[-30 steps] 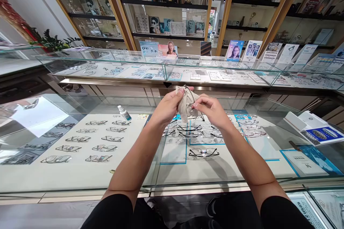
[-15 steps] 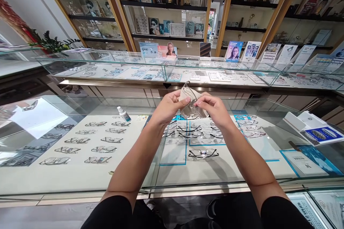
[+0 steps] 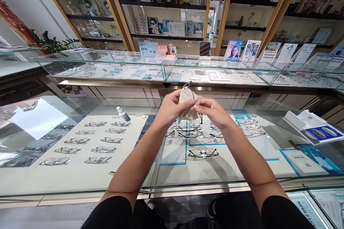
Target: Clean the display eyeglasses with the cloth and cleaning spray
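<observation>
- The left hand (image 3: 169, 109) has its grip clamped on a beige soft cleaning cloth (image 3: 186, 104).
- The right hand (image 3: 212, 111) pinches the cloth's other side, fingertips meeting the left thumb.
- Thin dark-framed glasses (image 3: 200, 116) lie mostly wrapped inside, between both grips.
- All this is held above the glass display counter (image 3: 80, 175); a small white spray bottle (image 3: 124, 113) stands well to the left.

Both arms reach forward, left hand (image 3: 169, 109) and right hand (image 3: 211, 110) pinched together.

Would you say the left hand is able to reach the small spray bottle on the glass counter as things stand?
Probably yes, though not at once: the spray bottle stands in the open on the counter glass beside the left hand, but that hand is gripping the cloth.
</observation>
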`<control>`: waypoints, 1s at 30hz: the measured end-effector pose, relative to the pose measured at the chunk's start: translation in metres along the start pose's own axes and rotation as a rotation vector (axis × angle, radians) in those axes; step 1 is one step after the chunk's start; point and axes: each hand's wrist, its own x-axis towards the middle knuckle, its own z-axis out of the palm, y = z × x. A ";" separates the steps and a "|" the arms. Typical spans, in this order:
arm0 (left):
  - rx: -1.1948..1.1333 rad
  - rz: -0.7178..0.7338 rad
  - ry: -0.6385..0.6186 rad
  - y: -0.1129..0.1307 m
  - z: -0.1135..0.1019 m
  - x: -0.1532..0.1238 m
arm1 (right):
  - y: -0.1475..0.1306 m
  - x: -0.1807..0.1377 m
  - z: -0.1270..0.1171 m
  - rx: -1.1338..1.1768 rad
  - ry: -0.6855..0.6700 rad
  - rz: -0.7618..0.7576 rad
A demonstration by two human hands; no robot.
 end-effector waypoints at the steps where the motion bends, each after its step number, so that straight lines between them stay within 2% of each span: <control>1: 0.009 -0.003 -0.016 0.001 -0.001 0.000 | 0.001 0.000 0.000 -0.003 -0.008 0.004; 12: 0.144 0.174 0.116 -0.007 0.006 0.000 | 0.001 0.000 0.005 -0.017 -0.097 0.015; 14: 0.133 0.177 0.091 -0.005 0.003 0.001 | 0.001 0.000 0.004 -0.012 -0.066 -0.011; 18: 0.075 0.119 -0.080 0.002 -0.010 0.003 | 0.000 0.001 -0.001 -0.021 0.000 -0.061; 22: 0.023 0.078 -0.168 0.010 -0.019 0.003 | -0.003 0.000 -0.002 0.008 -0.010 -0.021; 26: 0.011 0.047 -0.166 0.013 -0.015 0.001 | -0.006 -0.001 0.001 0.104 -0.001 0.053; 30: 0.051 0.133 -0.063 0.007 -0.003 -0.003 | -0.005 -0.001 0.005 0.200 -0.022 0.121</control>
